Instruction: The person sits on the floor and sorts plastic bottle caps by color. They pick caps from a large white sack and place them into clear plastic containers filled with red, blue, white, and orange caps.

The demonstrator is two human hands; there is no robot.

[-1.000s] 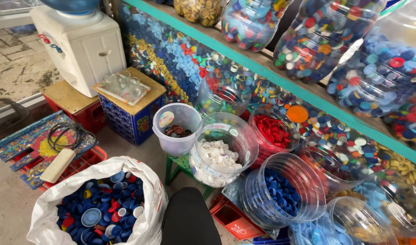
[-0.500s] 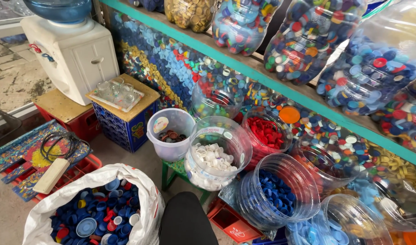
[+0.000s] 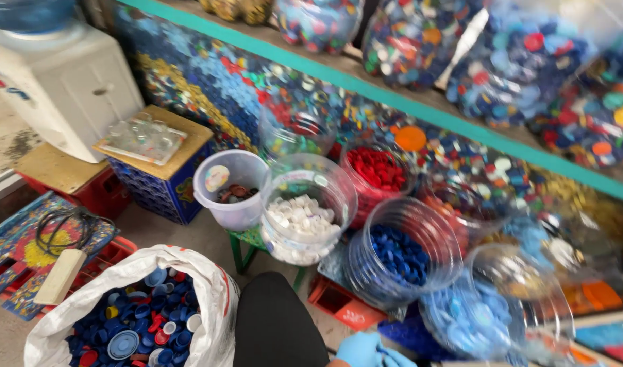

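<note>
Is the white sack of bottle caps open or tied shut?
Open. The white sack has its mouth spread wide, with mostly dark blue caps showing inside, plus a few red and white.

A blue-gloved hand showed at six o'clock, its grip unclear. Just above it stood a jar of dark blue caps; at ten o'clock, a jar of white caps; at eight o'clock, a sack of caps.
</note>
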